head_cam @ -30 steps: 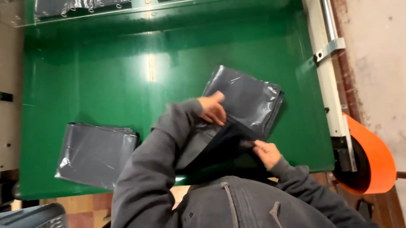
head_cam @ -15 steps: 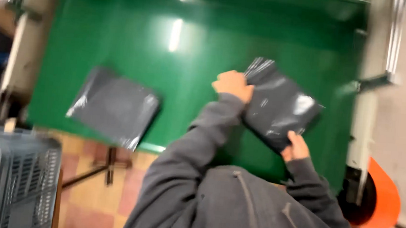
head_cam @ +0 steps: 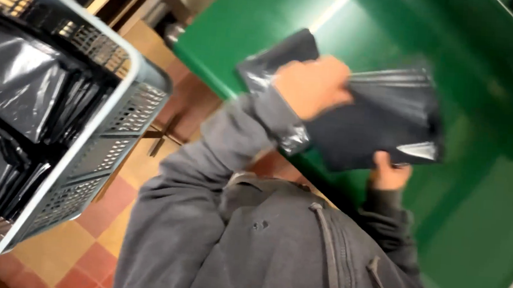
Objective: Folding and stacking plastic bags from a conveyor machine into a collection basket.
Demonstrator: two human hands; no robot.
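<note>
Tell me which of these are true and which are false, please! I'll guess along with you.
1. Both hands hold a dark grey plastic bag. True: the left hand grips its top, the right hand its lower edge.
2. The table is red. False: the flat table surface is green.
3. The grey plastic crate is empty. False: it holds dark plastic bags packed side by side.
4. The person wears a grey jacket. True.
5. The floor is grass. False: the floor has red and tan tiles.
</note>
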